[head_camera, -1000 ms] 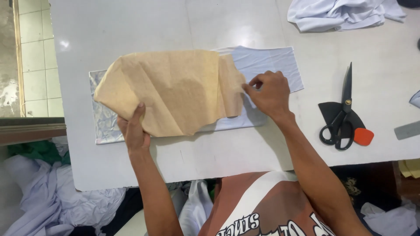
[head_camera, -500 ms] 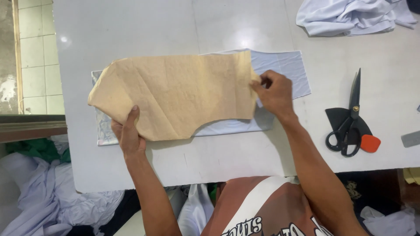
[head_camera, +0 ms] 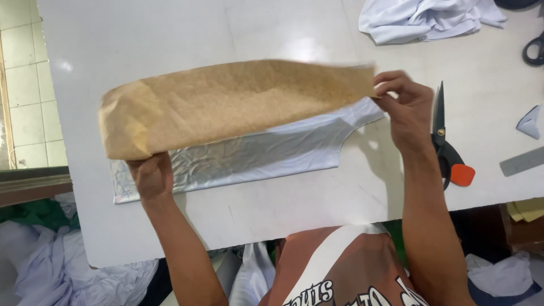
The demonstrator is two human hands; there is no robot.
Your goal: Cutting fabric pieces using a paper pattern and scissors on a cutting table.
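Brown paper pattern piece, creased and stiff, is held up off the bench across the middle of the frame, reaching from centre left to centre right. The left hand grips its lower left corner from below, fingers closed on the paper edge and partly hidden behind it. The right hand pinches the right end of the paper between thumb and fingertips, at centre right of the frame.

Beneath the raised paper, a pale grey-white cut fabric piece lies flat on the bench, wrinkled, with a curved cut-out at its right end. The paper covers its upper part from view; whether the two touch along that edge cannot be told.

Black-handled scissors with an orange tip on the handle lie on the bench just right of the right hand. A grey ruler sits at the right edge. White crumpled cloth lies at the upper right. More cloth is heaped on the floor at lower left.
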